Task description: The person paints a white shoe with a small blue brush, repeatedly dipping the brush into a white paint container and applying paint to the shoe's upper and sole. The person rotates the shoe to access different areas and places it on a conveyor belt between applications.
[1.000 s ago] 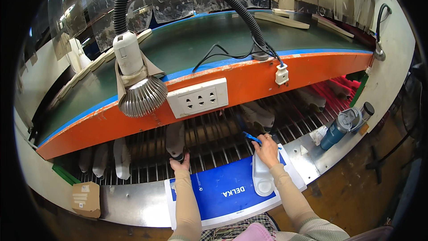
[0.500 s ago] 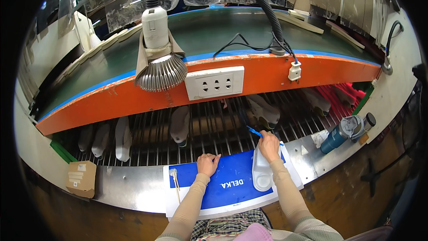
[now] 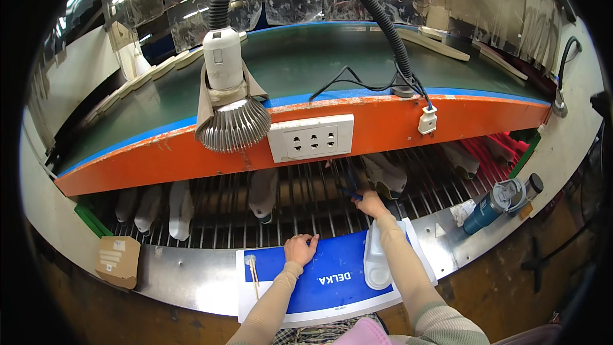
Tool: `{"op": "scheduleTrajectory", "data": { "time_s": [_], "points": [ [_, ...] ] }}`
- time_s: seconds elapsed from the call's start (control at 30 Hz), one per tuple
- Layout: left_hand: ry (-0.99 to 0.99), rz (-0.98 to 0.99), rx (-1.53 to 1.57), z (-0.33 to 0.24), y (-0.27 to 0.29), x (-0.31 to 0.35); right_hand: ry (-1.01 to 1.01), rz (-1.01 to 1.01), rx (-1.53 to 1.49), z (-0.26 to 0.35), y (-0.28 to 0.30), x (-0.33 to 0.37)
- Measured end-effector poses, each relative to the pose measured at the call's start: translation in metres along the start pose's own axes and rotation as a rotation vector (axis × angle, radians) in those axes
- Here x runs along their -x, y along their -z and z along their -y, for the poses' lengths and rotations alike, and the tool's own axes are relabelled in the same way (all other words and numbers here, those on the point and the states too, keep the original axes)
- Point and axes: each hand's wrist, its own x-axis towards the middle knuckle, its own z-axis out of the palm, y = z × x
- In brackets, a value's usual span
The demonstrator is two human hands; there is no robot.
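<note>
Right hand (image 3: 370, 204): reaching out over the metal rods (image 3: 300, 201), pinched narrow around the blue stick (image 3: 350, 193); best kept light, with knuckles clear of the rods.
Blue stick: mostly lost against the dark rods; hard to tell whether brush or pen; best angled into sight.
Grey shoe (image 3: 387, 177): lying on the rods, just beyond the right hand.
White tray (image 3: 378, 275): partly under the right forearm (image 3: 403, 255); best not brushed in passing.
Left hand (image 3: 300, 249): resting on the blue sheet (image 3: 300, 291), loosely spread, holding nothing; same place as half a second ago.
Reach: farther forward now, from above the tray to over the rods, with less blue showing.
</note>
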Motion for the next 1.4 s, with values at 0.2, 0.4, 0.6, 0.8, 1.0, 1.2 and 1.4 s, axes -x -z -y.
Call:
{"op": "scheduleTrajectory", "data": {
  "time_s": [0.2,0.4,0.6,0.8,1.0,1.2,1.4],
  "points": [
    [0.137,-0.027,0.036,-0.006,-0.009,-0.02,0.096,-0.053,0.026,-0.005,0.002,0.009],
    [-0.209,0.041,0.311,-0.046,-0.028,-0.017,0.068,0.386,0.053,0.016,0.017,0.018],
    [0.029,0.019,0.682,-0.038,-0.03,-0.018,0.076,0.372,0.168,0.022,0.016,0.026],
    [0.329,0.113,0.943,-0.042,-0.041,-0.038,-0.015,0.452,0.018,0.016,0.018,0.015],
    [0.459,0.64,1.8,-0.052,-0.055,-0.033,0.081,0.348,0.078,0.023,0.018,0.021],
    [0.426,0.707,2.04,-0.044,-0.048,-0.03,0.148,0.359,0.17,0.02,0.013,0.024],
    [0.434,0.701,2.03,-0.041,-0.051,-0.031,0.141,0.362,0.166,0.022,0.012,0.024]
  ]
}}
